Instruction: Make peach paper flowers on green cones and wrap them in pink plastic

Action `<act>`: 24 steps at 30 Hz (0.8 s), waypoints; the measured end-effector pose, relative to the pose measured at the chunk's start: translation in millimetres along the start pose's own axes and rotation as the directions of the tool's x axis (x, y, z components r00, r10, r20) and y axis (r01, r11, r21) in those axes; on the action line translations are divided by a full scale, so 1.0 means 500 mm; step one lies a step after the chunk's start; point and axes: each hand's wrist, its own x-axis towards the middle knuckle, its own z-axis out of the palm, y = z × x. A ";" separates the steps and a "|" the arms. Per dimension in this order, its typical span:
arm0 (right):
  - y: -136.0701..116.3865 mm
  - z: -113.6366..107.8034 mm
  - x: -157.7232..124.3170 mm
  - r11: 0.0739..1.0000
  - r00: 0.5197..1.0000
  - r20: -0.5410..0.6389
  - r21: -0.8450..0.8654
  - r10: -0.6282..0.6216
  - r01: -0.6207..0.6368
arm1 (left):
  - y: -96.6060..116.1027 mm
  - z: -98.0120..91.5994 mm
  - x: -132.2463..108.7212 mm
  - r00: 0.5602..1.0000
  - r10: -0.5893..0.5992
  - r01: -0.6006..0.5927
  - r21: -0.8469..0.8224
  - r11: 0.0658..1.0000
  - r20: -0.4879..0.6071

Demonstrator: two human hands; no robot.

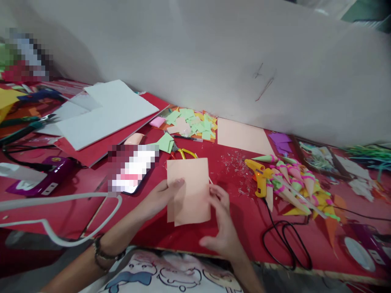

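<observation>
A peach sheet of paper (189,187) is held upright over the red table (238,171). My left hand (159,199) pinches its left edge, thumb on the front. My right hand (222,219) grips the right edge, with its fingers behind the sheet. A second peach layer shows at the sheet's lower left corner. Yellow-handled scissors (183,154) lie just beyond the sheet.
A yellow glue gun (259,175) with black cord lies to the right beside a pile of paper cones (293,183). Green paper scraps (192,122) and another peach sheet (241,136) lie by the wall. White boards (104,112), a phone and a purple device (45,179) sit left.
</observation>
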 end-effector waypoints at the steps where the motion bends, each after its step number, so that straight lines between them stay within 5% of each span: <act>1: 0.002 -0.003 0.007 0.989 0.995 -0.076 0.139 0.060 -0.049 | 0.004 0.002 -0.002 1.000 -0.013 0.013 0.021 1.000 0.021; 3: 0.007 -0.007 0.022 0.925 0.972 -0.115 0.346 0.206 -0.155 | 0.014 0.009 -0.008 0.995 -0.063 0.058 0.057 0.997 0.074; 5: 0.008 -0.008 0.035 0.856 0.954 -0.035 0.453 0.297 -0.249 | 0.025 0.020 -0.015 0.990 -0.095 0.087 0.084 0.993 0.100; 8: 0.003 0.001 0.044 0.751 0.899 0.047 0.531 0.436 -0.392 | 0.034 0.036 -0.021 0.988 -0.084 0.073 0.086 0.994 0.127; 11: -0.006 0.017 0.046 0.691 0.850 0.008 0.578 0.526 -0.433 | 0.032 0.040 -0.019 0.987 -0.037 0.027 0.064 0.998 0.158; 19: -0.036 0.030 0.065 0.818 0.867 -0.157 0.445 0.474 -0.366 | 0.021 0.031 -0.006 0.977 0.044 -0.075 0.145 0.987 0.208; 24: -0.039 0.032 0.061 0.817 0.826 -0.221 0.413 0.519 -0.403 | 0.028 0.031 -0.007 0.973 0.005 -0.061 0.234 0.970 0.233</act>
